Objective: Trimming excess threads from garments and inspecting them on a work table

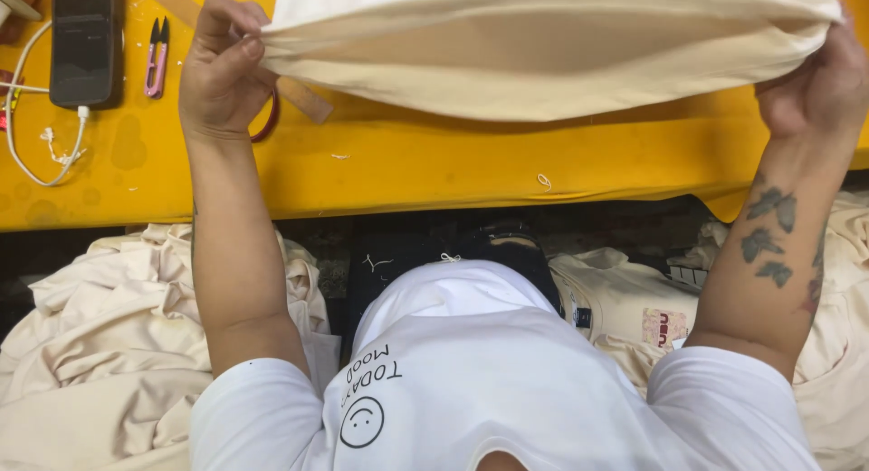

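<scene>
A cream fabric garment [543, 50] is stretched out above the yellow table [407, 168]. My left hand [222, 68] pinches its left edge between thumb and fingers. My right hand [815, 86] grips its right end, the fingers partly hidden behind the cloth. Both arms reach forward from my white printed shirt [471, 380].
A dark phone [83, 41] on a white charging cable [27, 118] lies at the table's far left, with small purple thread snips [157, 57] beside it. Piles of cream cloth sit low on the left [109, 344] and right [842, 344]. A dark item [416, 249] lies under the table edge.
</scene>
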